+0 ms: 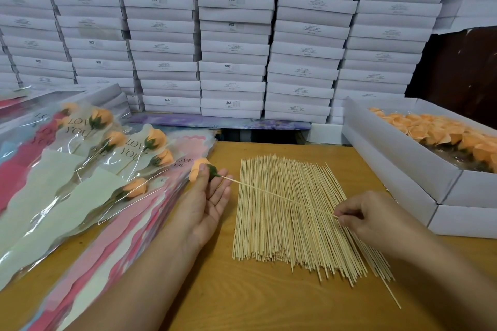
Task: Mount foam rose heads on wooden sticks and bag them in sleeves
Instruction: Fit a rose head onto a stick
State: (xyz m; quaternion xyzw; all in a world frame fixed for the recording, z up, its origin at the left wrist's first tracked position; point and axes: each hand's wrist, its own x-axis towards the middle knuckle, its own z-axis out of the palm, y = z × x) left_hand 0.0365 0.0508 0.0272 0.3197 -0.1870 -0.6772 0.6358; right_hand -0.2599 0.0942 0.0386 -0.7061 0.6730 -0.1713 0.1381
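Left hand [207, 196] pinched the orange rose head [198, 169] steady, base outward, so the right hand [368, 216], gripping the stick [279, 197] end, could push it in.

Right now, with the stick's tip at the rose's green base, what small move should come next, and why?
Probably push the thin wooden stick, pinched by the right hand, deeper into the orange foam rose head gripped by the left hand. Its tip only meets the green base; how deep is unclear.

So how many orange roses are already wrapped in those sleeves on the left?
6 sleeved orange foam roses show, all on the sleeve pile at left. More may be hidden underneath.
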